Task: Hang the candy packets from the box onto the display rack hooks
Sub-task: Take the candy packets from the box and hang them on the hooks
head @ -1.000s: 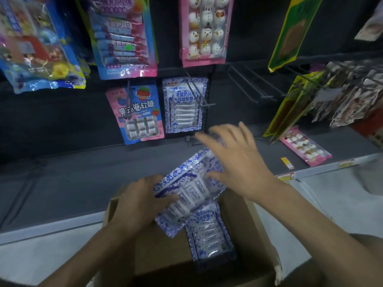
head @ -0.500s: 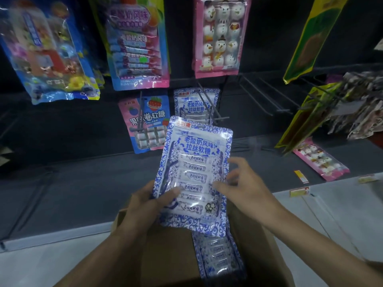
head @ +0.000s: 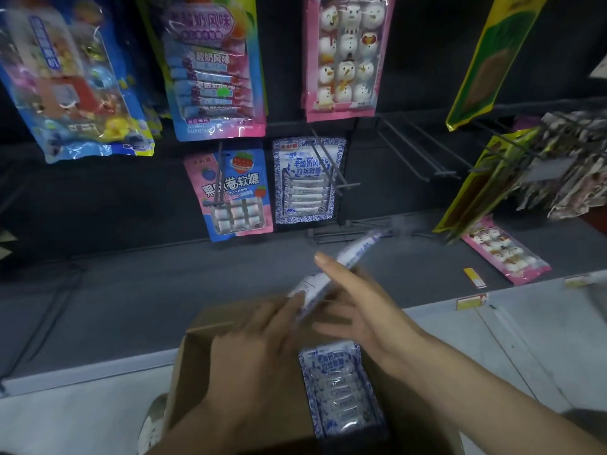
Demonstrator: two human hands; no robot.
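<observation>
A blue-and-white candy packet [head: 353, 254] is seen edge-on and blurred above the cardboard box [head: 184, 382], tilted up to the right. My right hand [head: 364, 310] holds its lower half between thumb and fingers. My left hand [head: 256, 353] lies over the box, its straight fingers touching the packet's lower end. More of the same packets [head: 340, 392] lie stacked inside the box. One matching packet [head: 305, 182] hangs on a rack hook [head: 345, 185] straight ahead.
A pink-and-blue packet [head: 235, 195] hangs left of the matching one. Larger candy bags [head: 213, 67] and a snowman packet [head: 346, 54] hang above. Bare hooks [head: 423, 152] stick out to the right, beside yellow packets [head: 476, 188]. A pink packet [head: 502, 251] lies on the shelf.
The packet was lifted out of the box, held face-up in both hands, and has now turned edge-on and swung toward the right. The view tilted up slightly.
</observation>
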